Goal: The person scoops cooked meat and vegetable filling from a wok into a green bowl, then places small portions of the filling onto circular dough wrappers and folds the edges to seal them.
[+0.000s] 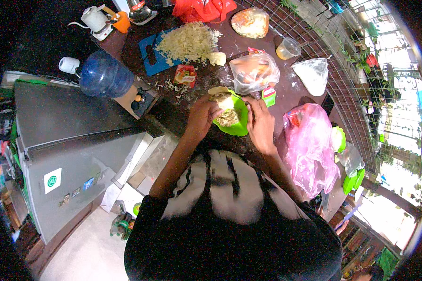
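A bright green plastic bowl [242, 121] with a pale brown crumbly filling [228, 118] stands before me at the table's near edge. My left hand [204, 114] holds a thin, pale round wrapper [218, 92] over the bowl's left side, with some filling and a bright patch on it. At the bowl's right rim is my right hand [258, 116], its thumb and fingers around a thin dark handle, perhaps a spoon; its lower end is hidden. Beyond the bowl, a blue cutting board [148, 66] bears a heap of chopped pale vegetable [188, 42].
Behind the bowl lie a clear bag of orange-brown food [255, 73] and a red packet [185, 76]. A pink plastic bag [311, 151] and a white-filled bag [313, 75] are at right, near a wire grille. A refrigerator [77, 158] stands left. Another person's hand [341, 227] shows lower right.
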Demonstrator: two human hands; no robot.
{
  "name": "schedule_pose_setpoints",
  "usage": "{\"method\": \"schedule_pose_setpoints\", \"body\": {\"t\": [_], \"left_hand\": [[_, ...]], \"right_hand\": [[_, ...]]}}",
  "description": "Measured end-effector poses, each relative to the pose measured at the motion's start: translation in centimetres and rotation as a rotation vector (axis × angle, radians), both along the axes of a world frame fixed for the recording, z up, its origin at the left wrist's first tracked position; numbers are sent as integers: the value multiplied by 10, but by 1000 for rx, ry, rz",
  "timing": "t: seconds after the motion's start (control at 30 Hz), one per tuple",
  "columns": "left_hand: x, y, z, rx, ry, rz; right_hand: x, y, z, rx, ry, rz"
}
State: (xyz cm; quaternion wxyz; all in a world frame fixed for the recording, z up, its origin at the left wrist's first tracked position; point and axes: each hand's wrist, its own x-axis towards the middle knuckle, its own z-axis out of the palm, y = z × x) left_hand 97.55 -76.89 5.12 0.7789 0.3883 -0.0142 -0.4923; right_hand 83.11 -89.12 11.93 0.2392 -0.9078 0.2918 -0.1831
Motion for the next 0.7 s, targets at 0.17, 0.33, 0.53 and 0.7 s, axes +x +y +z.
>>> {"method": "schedule_pose_setpoints", "body": {"t": [0.17, 0.33, 0.53, 0.7], "left_hand": [[-2, -2, 8, -38, 84, 15], [-3, -4, 15, 25, -98, -20], [-5, -4, 15, 68, -169, -40], [-1, -1, -2, 52, -760, -98]], "right_hand": [[-3, 0, -3, -12, -38, -26], [-4, 1, -1, -25, -27, -68], [-6, 3, 3, -13, -60, -68], [-8, 2, 2, 27, -52, -82]]}}
